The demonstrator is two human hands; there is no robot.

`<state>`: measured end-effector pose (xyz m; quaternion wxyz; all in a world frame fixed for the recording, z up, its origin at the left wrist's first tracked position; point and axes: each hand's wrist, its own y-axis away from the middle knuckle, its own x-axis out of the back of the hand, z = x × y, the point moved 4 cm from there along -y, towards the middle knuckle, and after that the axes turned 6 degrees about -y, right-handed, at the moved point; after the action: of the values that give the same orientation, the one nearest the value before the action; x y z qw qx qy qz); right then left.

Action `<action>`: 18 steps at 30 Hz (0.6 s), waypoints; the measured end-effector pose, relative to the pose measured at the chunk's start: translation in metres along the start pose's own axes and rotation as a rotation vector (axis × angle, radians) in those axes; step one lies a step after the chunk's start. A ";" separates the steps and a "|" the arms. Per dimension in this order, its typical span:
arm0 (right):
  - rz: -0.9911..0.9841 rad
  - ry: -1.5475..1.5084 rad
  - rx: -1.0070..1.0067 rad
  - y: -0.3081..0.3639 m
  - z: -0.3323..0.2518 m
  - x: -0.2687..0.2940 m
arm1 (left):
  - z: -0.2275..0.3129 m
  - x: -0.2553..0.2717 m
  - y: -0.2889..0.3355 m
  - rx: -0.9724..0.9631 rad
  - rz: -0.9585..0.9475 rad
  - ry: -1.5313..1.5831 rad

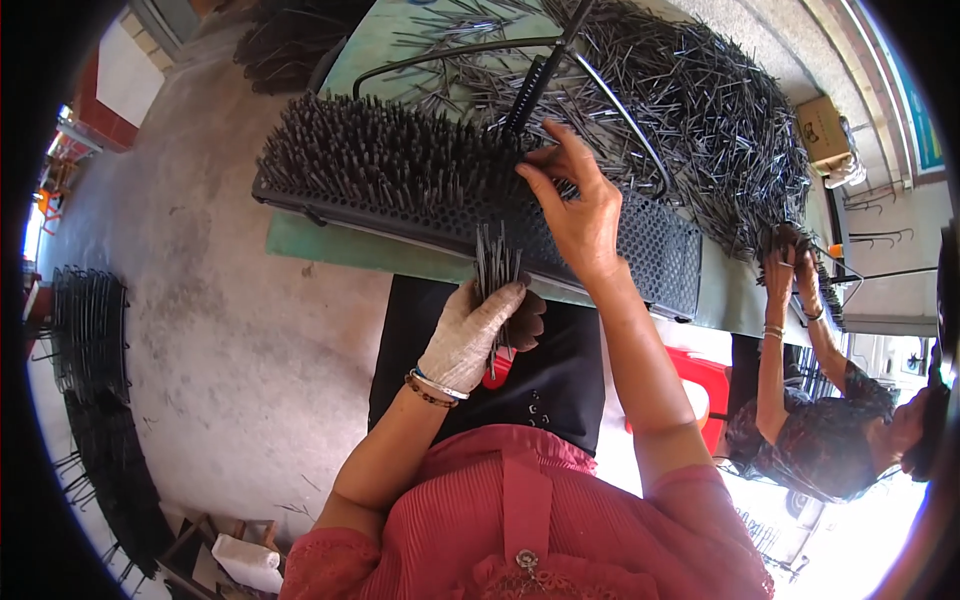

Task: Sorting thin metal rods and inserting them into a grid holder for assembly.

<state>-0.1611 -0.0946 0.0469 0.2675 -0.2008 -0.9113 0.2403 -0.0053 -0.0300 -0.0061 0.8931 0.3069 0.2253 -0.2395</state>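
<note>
My gloved left hand (468, 330) is wrapped around an upright bundle of thin dark rods (495, 262), just off the near edge of a long black perforated board (640, 250). Over the board's middle is my bare right hand (582, 205). Its thumb and a curled finger come together beside the standing rods, with the index finger raised; whatever lies between them is too small to make out. Densely packed rods (370, 155) stand in the holes along the board's left part. Bare holes show on its right part, beneath and beyond my right forearm.
A large heap of loose dark rods (690, 110) covers the far side of the green table (330, 250). A bent black metal frame (460, 43) rises behind the board. At the right, a co-worker's hands (785, 262) work by the heap. A cardboard box (825, 135) sits beyond.
</note>
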 end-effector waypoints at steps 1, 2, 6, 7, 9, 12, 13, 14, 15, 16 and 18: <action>0.000 0.000 0.000 0.002 0.003 -0.001 | 0.000 0.000 -0.001 0.000 0.000 0.000; 0.023 -0.019 -0.015 0.004 0.006 -0.002 | -0.003 0.001 -0.002 0.039 0.047 0.010; 0.029 0.156 0.164 0.004 -0.004 -0.001 | -0.003 0.005 -0.002 0.029 0.073 0.017; 0.033 0.125 0.140 0.006 -0.003 -0.001 | -0.002 0.004 0.000 0.024 0.082 0.008; 0.002 0.225 0.214 0.007 -0.003 -0.001 | -0.004 0.005 0.001 0.041 0.061 0.037; -0.089 0.360 0.257 0.009 -0.003 -0.005 | -0.006 0.008 0.000 0.043 0.037 0.018; -0.083 0.386 0.286 0.008 -0.007 -0.004 | -0.007 0.009 0.000 0.033 0.029 -0.030; -0.076 0.413 0.314 0.008 -0.010 -0.004 | -0.007 0.011 -0.001 0.033 0.029 -0.030; -0.076 0.415 0.314 0.009 -0.010 -0.003 | -0.007 0.012 -0.002 0.023 0.036 -0.060; -0.080 0.437 0.321 0.011 -0.009 -0.003 | -0.007 0.012 -0.002 0.012 0.044 -0.090; -0.083 0.460 0.327 0.012 -0.011 -0.001 | -0.007 0.010 -0.002 0.003 0.029 -0.066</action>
<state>-0.1508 -0.0817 0.0479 0.5058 -0.1669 -0.7831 0.3210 -0.0005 -0.0301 -0.0171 0.9030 0.3034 0.1908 -0.2371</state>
